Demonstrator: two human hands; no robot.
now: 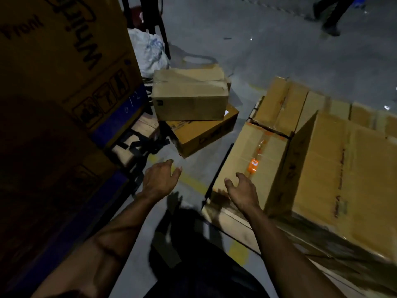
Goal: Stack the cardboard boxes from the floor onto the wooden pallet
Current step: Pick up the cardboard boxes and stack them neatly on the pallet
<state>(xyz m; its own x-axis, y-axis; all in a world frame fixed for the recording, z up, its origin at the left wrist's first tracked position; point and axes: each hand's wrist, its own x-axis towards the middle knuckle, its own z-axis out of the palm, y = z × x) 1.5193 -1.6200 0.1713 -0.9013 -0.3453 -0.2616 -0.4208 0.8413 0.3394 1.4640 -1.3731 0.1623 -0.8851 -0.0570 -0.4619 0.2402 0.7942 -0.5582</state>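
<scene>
At 9 o'clock, a tall dark printed carton stack [64, 61] on a blue base, not my job. My left hand [160, 179] is out over the grey concrete floor [279, 39], fingers spread loose, holding nothing. At 12 o'clock two tan cardboard boxes wait on the floor: a plain taped one [190, 97] sitting on a flatter printed one [206, 134]. White plastic sack [150, 50] behind them. My right hand [242, 190] hovers, fingers loosely curled, empty, above the orange-taped brown box [251, 155] already on the pale wooden pallet [236, 224] at 3 o'clock. Pallet holds roughly four or five boxes, seams blurred, including a taller one [343, 168]. I judge it well over halfway: two left to lift.
</scene>
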